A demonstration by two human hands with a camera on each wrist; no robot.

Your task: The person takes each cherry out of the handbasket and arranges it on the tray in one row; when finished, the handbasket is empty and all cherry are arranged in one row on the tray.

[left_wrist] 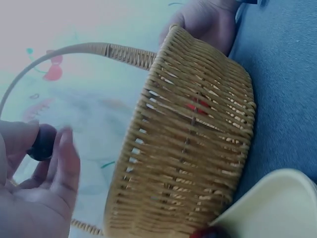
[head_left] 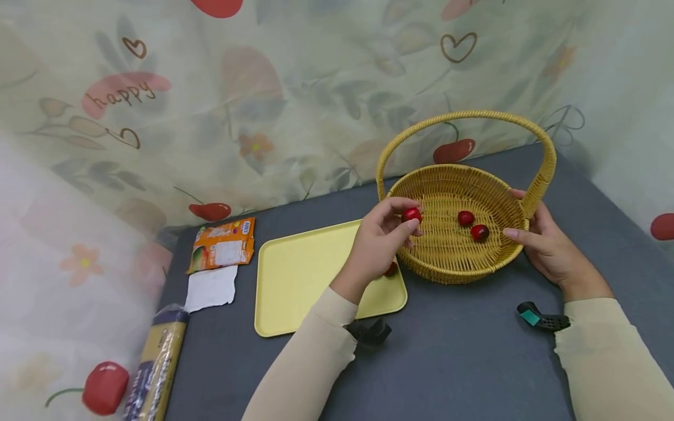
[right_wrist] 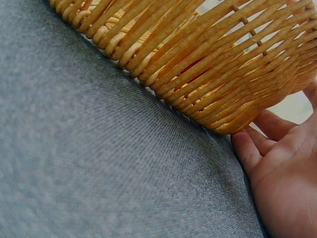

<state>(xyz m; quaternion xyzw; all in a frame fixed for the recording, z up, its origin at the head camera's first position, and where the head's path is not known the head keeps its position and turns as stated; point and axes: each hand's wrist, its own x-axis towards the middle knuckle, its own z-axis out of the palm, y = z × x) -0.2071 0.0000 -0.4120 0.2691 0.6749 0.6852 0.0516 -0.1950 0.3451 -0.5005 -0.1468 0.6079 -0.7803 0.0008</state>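
Observation:
My left hand (head_left: 380,237) pinches a dark red cherry (head_left: 412,216) between thumb and fingertips, over the left rim of a wicker basket (head_left: 447,275). In the left wrist view the same cherry (left_wrist: 42,142) shows above the basket's side. My right hand (head_left: 550,248) holds the basket by its right side, thumb over the rim near the handle's base and fingers around the outside. Inside lie two cherries, one cherry (head_left: 466,218) just behind another cherry (head_left: 480,233). One more cherry (head_left: 391,269) sits on the yellow tray (head_left: 300,263), partly hidden by my left hand.
Left of the tray are an orange packet (head_left: 223,242) and a white paper piece (head_left: 212,287). A long plastic-wrapped package (head_left: 158,362) lies at the table's left edge. The basket's tall arched handle (head_left: 468,115) stands upright. A patterned curtain (head_left: 295,105) hangs behind the grey table (head_left: 447,362).

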